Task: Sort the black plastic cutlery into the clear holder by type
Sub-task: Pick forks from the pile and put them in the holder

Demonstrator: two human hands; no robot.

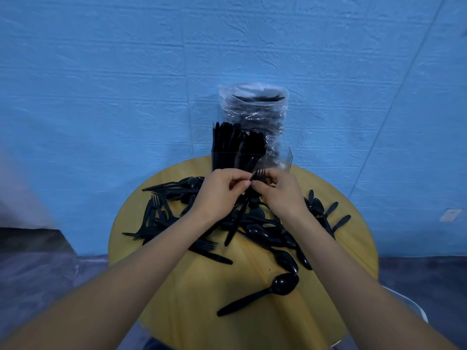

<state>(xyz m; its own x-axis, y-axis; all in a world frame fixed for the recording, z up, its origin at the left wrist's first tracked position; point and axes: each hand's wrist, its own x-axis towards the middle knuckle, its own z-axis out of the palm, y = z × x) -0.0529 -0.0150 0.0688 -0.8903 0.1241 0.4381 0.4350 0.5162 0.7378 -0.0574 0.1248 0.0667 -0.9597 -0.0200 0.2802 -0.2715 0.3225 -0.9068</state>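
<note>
A heap of black plastic cutlery (255,223) lies across the round yellow table (252,299). Above it, my left hand (219,190) and my right hand (280,193) meet, both pinching a bunch of black forks (257,174) whose tines point up and whose handles hang down between my wrists. Behind my hands stands the clear holder (283,160), its left compartments packed with upright black cutlery (235,145); its right compartment looks see-through. One black spoon (260,294) lies alone near the front of the table.
A clear plastic bag with black items (255,109) stands behind the holder at the table's far edge. A blue textured wall (101,72) rises behind the table. Forks (156,213) lie at the left of the heap, spoons (285,258) at the right.
</note>
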